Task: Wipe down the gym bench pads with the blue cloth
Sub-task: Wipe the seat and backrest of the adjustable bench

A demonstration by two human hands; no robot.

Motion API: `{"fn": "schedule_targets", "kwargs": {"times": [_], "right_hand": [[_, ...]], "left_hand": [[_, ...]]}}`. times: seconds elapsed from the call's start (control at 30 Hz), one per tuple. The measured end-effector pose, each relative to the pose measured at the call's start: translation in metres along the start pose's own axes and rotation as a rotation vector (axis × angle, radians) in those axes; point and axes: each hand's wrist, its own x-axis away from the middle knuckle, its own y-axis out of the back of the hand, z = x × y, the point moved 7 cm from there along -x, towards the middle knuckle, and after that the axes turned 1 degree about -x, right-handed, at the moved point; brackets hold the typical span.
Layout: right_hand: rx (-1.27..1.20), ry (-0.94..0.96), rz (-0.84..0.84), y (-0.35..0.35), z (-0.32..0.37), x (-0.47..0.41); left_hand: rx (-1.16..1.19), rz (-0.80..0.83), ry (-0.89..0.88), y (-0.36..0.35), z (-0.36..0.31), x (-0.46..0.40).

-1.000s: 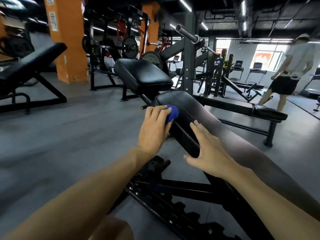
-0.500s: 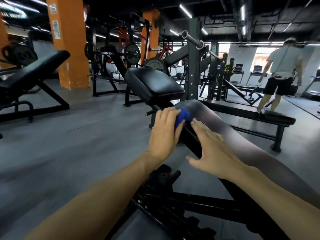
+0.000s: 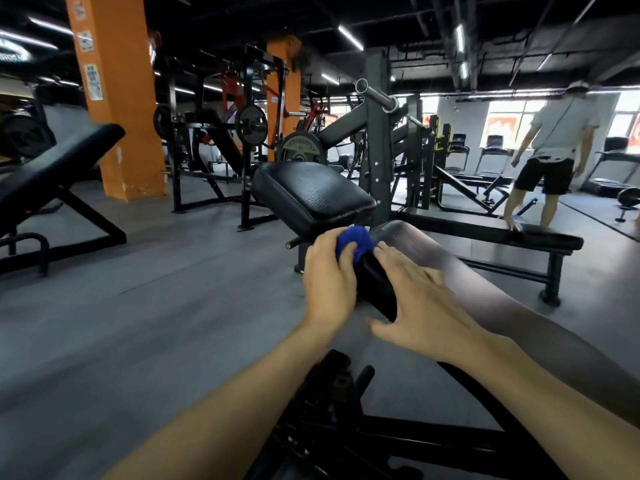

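Two hands worked at the upper end of the long back pad point(image 3: 450, 271) of the bench. The left hand point(image 3: 329, 278) had its fingers curled around the blue cloth point(image 3: 355, 242), which was bunched into a ball, and it pressed this cloth against the top corner of the pad, just below the tilted seat pad point(image 3: 311, 194). The right hand point(image 3: 422, 306) lay flat on the back pad with straight, spread fingers and held nothing; its fingertips were just beside the cloth.

In my judgement the step in hand was the wiping of the top edge of the back pad, and most of the pad surface below was not yet covered. To do this step well, the cloth should probably be opened a little, because a tight ball touches only a small area. The left hand should press evenly and draw long strokes down the pad that overlap, also over the rounded side edges. The flat right hand could steady the pad, but it should keep off the part already wiped. The seat pad and the narrow gap between the two pads would need the cloth as well. A person point(image 3: 554, 150) stood well apart in the background, near another flat bench point(image 3: 502, 233).
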Motion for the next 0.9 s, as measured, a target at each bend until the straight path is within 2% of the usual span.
{"fn": "schedule_targets", "kwargs": {"times": [0.07, 0.2, 0.33, 0.5, 0.57, 0.73, 0.9], "right_hand": [[-0.016, -0.032, -0.02, 0.001, 0.004, -0.006], [0.065, -0.063, -0.061, -0.007, 0.007, -0.003], [0.058, -0.076, -0.074, -0.005, 0.011, -0.01], [0.033, -0.007, -0.029, -0.003, 0.028, -0.039], [0.008, 0.006, -0.027, -0.003, 0.033, -0.058], [-0.095, 0.075, -0.019, -0.003, 0.053, -0.1], [-0.095, 0.151, -0.006, -0.002, 0.074, -0.145]], "left_hand": [[0.008, 0.014, -0.032, 0.002, -0.004, 0.003], [-0.021, 0.084, -0.255, 0.016, -0.008, 0.037], [-0.151, 0.093, -0.379, 0.027, -0.005, 0.029], [-0.361, -0.071, -0.282, 0.037, 0.017, -0.014], [-0.408, -0.101, -0.294, 0.034, 0.023, -0.023], [-0.394, -0.17, -0.243, 0.047, 0.022, -0.045], [-0.375, -0.231, -0.176, 0.079, 0.035, -0.107]]}}
